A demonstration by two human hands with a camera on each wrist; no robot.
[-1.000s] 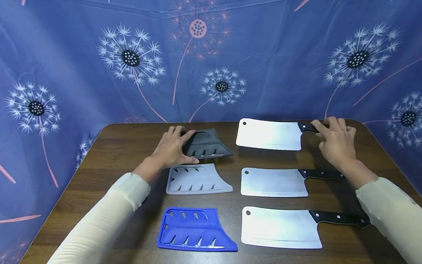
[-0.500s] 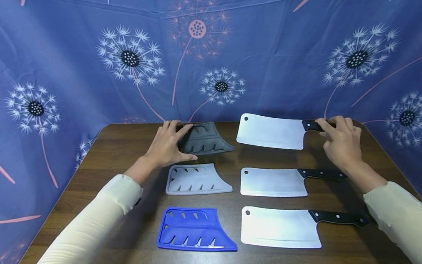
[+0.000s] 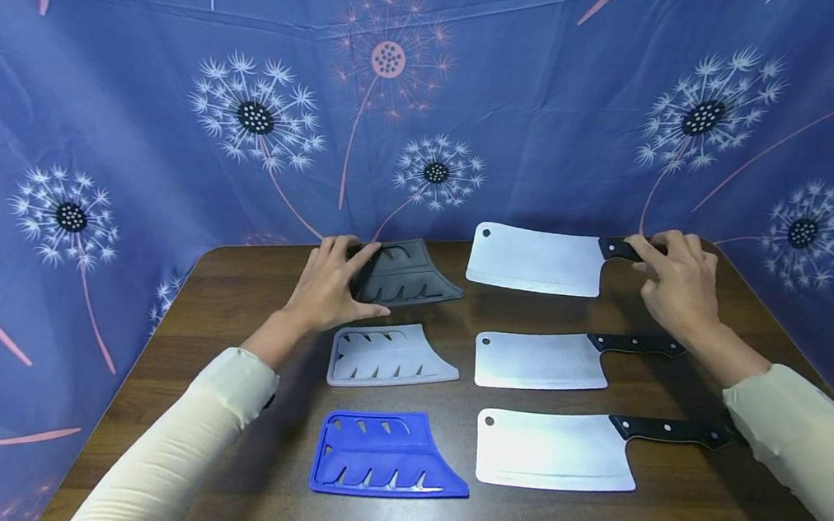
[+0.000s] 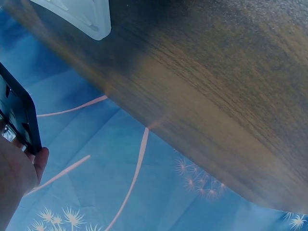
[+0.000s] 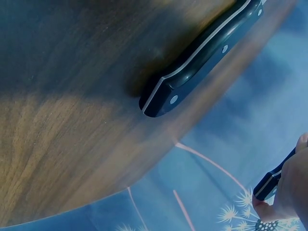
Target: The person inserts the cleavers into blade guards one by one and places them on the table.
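Note:
In the head view my left hand (image 3: pixel 325 286) grips the left end of a dark grey blade guard (image 3: pixel 411 277), which is tilted up off the table. At the far right, my right hand (image 3: pixel 683 288) holds the black handle of the far cleaver (image 3: pixel 536 258). Its wide blade points left toward the dark guard, with a gap between them. The left wrist view catches the edge of the dark guard (image 4: pixel 21 113) over the fingers. In the right wrist view the butt of the far cleaver's handle (image 5: pixel 267 186) shows beside my hand.
A light grey blade guard (image 3: pixel 393 358) and a blue blade guard (image 3: pixel 385 456) lie nearer on the brown table (image 3: pixel 243 460). To their right lie a middle cleaver (image 3: pixel 542 361) and a near cleaver (image 3: pixel 557 451). A blue dandelion-print cloth (image 3: pixel 532 138) hangs behind the table.
Over the last second, the dark guard and the far cleaver have risen slightly off the table. Both hands shifted a little outward, then stayed nearly still. The other guards and cleavers have not moved.

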